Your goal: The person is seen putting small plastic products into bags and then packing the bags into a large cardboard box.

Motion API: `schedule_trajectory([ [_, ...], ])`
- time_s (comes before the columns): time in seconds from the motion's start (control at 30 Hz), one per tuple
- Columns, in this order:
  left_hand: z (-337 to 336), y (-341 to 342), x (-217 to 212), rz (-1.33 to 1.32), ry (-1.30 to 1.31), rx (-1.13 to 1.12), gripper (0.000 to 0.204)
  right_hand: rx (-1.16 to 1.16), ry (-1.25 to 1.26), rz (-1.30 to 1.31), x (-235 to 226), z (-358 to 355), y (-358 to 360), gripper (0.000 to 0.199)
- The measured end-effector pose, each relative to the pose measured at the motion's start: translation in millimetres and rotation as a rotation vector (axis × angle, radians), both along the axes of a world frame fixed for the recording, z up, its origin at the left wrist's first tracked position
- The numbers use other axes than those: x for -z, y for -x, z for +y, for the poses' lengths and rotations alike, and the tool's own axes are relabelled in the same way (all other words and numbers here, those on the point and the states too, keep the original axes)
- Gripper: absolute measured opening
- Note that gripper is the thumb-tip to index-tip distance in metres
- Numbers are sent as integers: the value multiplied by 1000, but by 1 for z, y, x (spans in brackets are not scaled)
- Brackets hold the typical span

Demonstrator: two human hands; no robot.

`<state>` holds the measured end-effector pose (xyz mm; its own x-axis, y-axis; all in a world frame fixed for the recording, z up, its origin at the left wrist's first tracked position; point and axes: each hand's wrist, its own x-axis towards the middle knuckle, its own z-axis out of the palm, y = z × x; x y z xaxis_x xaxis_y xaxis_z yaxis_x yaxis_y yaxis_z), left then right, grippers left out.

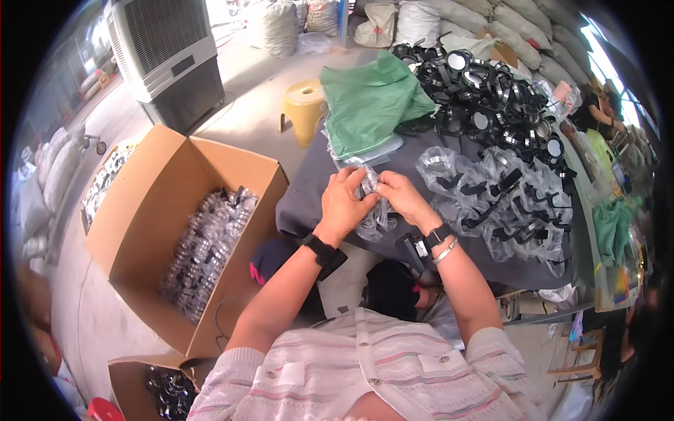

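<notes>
Both hands meet at the near edge of the grey cloth-covered bench (pixel 302 203), working on one small clear crinkled plastic bag (pixel 373 210) that hangs between them over the bench edge. The left hand (pixel 344 203) curls around the bag's upper part with fingers closed on the film, and the right hand (pixel 400 198) pinches the bag's mouth from the other side, thumb and fingertips pressed together on the plastic; something dark seems to sit inside, but the film is too crumpled to tell. Judging from this, the step in hand is bagging a single piece, either seating it or closing the opening. Just to the right lies a heap of bagged black round parts in clear plastic (pixel 502 200), and further back a pile of loose black ring-shaped parts with shiny faces (pixel 491 95), beside a crumpled green plastic sack (pixel 368 102). On the floor to the left stands an open brown cardboard box (pixel 133 231) half full of similar bagged pieces. The next move probably calls for a firm hold on the bag's mouth so the piece does not slip out, then a short carry toward either the heap or the box.
</notes>
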<state>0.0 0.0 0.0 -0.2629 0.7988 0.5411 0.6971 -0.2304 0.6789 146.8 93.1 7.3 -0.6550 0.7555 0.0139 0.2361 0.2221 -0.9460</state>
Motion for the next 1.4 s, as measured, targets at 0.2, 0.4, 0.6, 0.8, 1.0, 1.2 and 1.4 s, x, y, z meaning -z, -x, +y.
schedule_trajectory([
  [0.2, 4, -4, -8, 79, 57, -16, 53, -19, 30, 8, -18, 11, -7, 19],
  [0.4, 3, -2, -10, 82, 50, 3, 52, 683, -1248, -952, -38, 47, -25, 15],
  [0.6, 4, -2, -4, 84, 2, 1, 51, 657, -1091, -1161, -35, 66, -48, 16],
  [0.8, 2, -3, -5, 99, -1, -11, 49, 474, -1368, -902, -48, 64, -40, 8],
  [1.0, 1, -2, -5, 80, 7, -9, 51, 191, -859, -561, -57, 13, 5, 22],
  [1.2, 5, -3, -5, 102, 35, -11, 53, 136, -203, -37, 4, 14, 1, 32],
  [1.4, 6, 2, -17, 201, 153, 53, 57, 122, 34, 34, -2, 5, -1, 28],
])
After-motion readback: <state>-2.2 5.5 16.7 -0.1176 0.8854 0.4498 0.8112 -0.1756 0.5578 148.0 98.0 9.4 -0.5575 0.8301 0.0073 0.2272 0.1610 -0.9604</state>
